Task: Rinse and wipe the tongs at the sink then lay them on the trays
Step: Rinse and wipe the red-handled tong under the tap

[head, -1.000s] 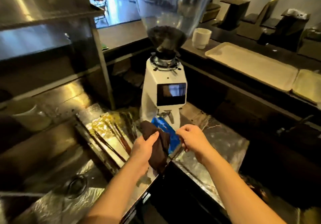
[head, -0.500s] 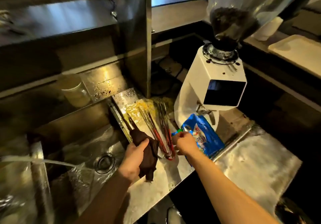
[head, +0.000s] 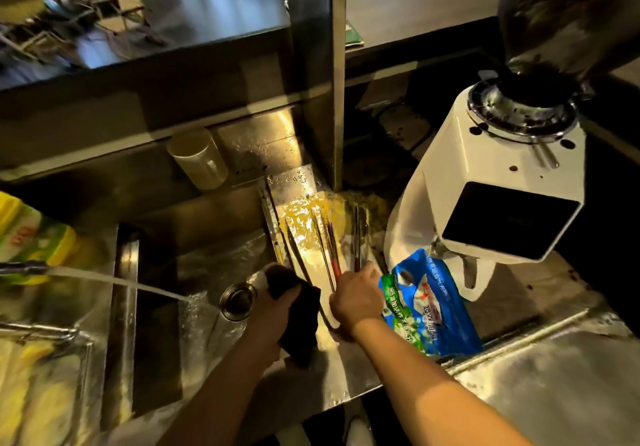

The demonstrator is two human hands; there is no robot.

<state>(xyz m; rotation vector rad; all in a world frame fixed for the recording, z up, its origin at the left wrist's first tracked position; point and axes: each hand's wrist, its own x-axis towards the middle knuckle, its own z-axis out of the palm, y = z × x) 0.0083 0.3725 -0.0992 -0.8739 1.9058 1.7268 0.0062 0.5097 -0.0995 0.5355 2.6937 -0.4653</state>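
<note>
Head view: left hand (head: 273,307) grips dark cloth (head: 299,310); right hand (head: 356,298) curls around near ends of tongs (head: 327,248) lying on wet drainboard (head: 298,182) right of sink (head: 207,272). Thin, stiff, light, likely slippery; best grasped at near ends.

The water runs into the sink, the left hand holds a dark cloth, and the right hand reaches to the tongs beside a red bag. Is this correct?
Not quite: the bag is blue with green, not red, as the head view shows. The rest stands: water runs into the sink, the left hand holds the dark cloth, and the right hand reaches to the tongs beside that bag.
</note>
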